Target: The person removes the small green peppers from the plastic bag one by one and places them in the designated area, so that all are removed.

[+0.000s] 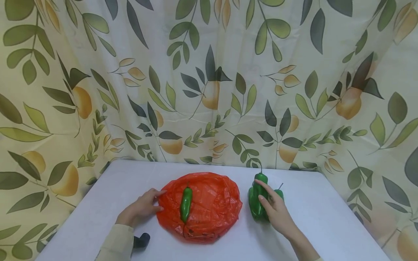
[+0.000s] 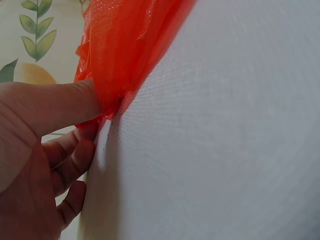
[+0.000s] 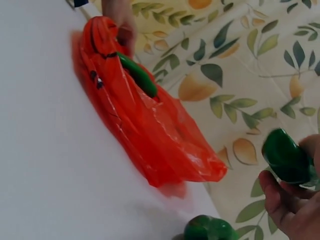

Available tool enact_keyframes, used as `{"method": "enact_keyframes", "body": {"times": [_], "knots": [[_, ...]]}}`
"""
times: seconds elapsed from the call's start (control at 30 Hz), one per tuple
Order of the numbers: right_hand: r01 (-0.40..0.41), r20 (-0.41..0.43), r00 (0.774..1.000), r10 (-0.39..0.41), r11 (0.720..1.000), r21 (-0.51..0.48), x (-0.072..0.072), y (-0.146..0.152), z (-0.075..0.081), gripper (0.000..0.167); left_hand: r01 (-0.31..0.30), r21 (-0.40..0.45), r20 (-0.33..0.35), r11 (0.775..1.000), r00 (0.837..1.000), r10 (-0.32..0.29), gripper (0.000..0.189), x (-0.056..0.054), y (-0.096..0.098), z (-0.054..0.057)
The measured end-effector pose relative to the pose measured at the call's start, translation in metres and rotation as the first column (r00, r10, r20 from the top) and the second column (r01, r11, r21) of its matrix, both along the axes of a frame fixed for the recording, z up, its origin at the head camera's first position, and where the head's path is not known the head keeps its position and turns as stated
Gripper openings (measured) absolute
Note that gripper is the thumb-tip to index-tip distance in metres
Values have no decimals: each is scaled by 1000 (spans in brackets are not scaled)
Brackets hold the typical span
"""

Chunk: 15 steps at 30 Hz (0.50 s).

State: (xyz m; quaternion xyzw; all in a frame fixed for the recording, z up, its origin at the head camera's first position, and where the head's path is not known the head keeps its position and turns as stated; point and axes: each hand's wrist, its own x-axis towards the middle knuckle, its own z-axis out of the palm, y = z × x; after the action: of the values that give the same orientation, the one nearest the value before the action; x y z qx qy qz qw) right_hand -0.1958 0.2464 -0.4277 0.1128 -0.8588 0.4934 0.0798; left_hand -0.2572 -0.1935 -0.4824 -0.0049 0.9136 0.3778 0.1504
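Observation:
A red plastic bag [image 1: 215,206] lies spread on the table, with one long green pepper [image 1: 186,204] on top of it. At the bag's left edge, my left hand [image 1: 143,206] pinches the plastic between thumb and fingers; the left wrist view shows the thumb [image 2: 65,102] over the rim. To the right of the bag, my right hand [image 1: 277,212] grips another green pepper [image 3: 285,155], its stem pointing away. More green peppers [image 1: 279,194] lie beneath and behind that hand, partly hidden by it. One of them, a pepper [image 3: 210,227], shows at the bottom of the right wrist view.
A white-covered table [image 1: 202,252] carries everything. Behind it and at both sides hangs a curtain [image 1: 209,79] printed with leaves and fruit. A small black object [image 1: 142,241] shows beside the left sleeve [image 1: 114,243].

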Motion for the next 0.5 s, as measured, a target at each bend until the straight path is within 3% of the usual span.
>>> {"method": "enact_keyframes", "body": {"times": [0.5], "knots": [[15, 6, 1000, -16, 995, 96, -2, 34, 9, 50, 21, 8, -11, 1000, 1000, -21, 64, 3, -2, 5]]}}
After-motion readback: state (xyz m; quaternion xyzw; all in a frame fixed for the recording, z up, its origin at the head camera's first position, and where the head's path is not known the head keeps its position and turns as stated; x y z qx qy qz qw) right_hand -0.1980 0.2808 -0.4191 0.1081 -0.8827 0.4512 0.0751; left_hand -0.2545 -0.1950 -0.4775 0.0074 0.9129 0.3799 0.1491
